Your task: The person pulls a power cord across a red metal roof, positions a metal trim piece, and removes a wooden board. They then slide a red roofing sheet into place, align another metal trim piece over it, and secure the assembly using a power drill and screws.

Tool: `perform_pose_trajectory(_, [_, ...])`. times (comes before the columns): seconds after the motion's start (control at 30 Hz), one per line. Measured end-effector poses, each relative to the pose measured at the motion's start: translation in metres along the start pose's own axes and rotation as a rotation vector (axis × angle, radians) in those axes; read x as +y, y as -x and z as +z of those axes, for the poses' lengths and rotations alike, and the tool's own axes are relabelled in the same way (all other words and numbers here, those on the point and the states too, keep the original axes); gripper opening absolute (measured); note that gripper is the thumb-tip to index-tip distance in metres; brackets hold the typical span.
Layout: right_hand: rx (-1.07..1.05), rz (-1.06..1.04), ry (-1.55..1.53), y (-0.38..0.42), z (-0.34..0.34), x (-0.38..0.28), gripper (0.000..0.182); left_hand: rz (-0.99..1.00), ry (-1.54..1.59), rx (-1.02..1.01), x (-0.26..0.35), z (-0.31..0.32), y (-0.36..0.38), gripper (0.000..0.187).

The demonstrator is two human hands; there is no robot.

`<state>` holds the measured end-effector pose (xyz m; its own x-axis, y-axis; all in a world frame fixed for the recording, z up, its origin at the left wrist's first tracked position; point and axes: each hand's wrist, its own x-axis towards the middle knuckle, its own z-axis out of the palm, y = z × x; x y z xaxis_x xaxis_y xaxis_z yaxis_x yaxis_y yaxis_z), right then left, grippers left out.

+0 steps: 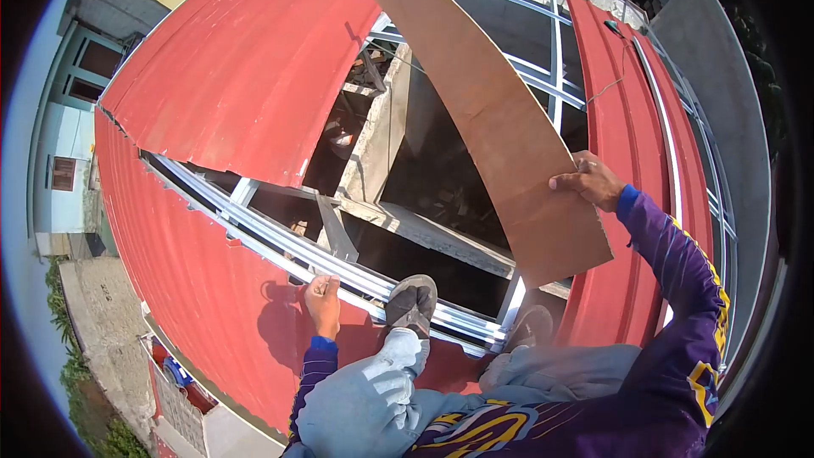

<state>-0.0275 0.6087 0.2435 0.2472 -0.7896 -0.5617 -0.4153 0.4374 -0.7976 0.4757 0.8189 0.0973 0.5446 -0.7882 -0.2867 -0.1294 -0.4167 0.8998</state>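
Note:
A long brown board [500, 136], apparently thin plywood, slants across the roof opening. My right hand [596, 181] grips its right edge near the lower end, thumb on the face. Low over a red roofing sheet [199, 280], my left hand [323, 301] is closed, its fingertips pinched together beside the silvery metal rails [297, 256]. Whatever lies between those fingertips is too small to make out. One shoe [412, 301] rests on the rails; the other shoe [532, 326] is to its right, partly in shadow.
Gaps in the frame drop to a dark interior with a concrete wall top [373, 136]. Another red sheet [254, 51] covers the upper left, and ribbed red panels [627, 119] lie at right. Past the roof edge, a neighbouring house [72, 153] stands at left.

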Motion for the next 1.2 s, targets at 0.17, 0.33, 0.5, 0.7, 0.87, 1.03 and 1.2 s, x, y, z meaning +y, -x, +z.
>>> perform_pose_trajectory(0.17, [0.191, 0.121, -0.046, 0.071, -0.042, 0.020, 0.033, -0.179, 0.033, -0.082, 0.039, 0.027, -0.030, 0.019])
perform_pose_trajectory(0.33, [0.275, 0.093, -0.145, 0.125, -0.044, 0.067, 0.038, -0.259, -0.003, -0.133, 0.045, 0.053, -0.027, 0.024])
perform_pose_trajectory(0.5, [0.548, 0.189, -0.163, 0.162, -0.034, 0.160, 0.049, -0.130, -0.139, -0.217, 0.039, 0.065, -0.023, 0.028])
perform_pose_trajectory(0.7, [0.626, 0.278, -0.236, 0.173, -0.011, 0.210, 0.041, -0.055, -0.189, -0.210, 0.023, 0.060, -0.025, 0.028])
perform_pose_trajectory(0.87, [0.567, 0.221, -0.380, 0.172, 0.007, 0.187, 0.022, 0.206, -0.480, -0.155, 0.017, 0.050, -0.019, 0.028])
perform_pose_trajectory(1.03, [0.653, 0.279, -0.350, 0.177, 0.011, 0.205, 0.027, 0.223, -0.816, -0.178, 0.026, 0.046, 0.006, 0.024])
perform_pose_trajectory(1.2, [0.661, 0.294, -0.364, 0.179, 0.013, 0.240, 0.031, 0.253, -0.935, -0.116, -0.001, 0.044, 0.032, 0.021])
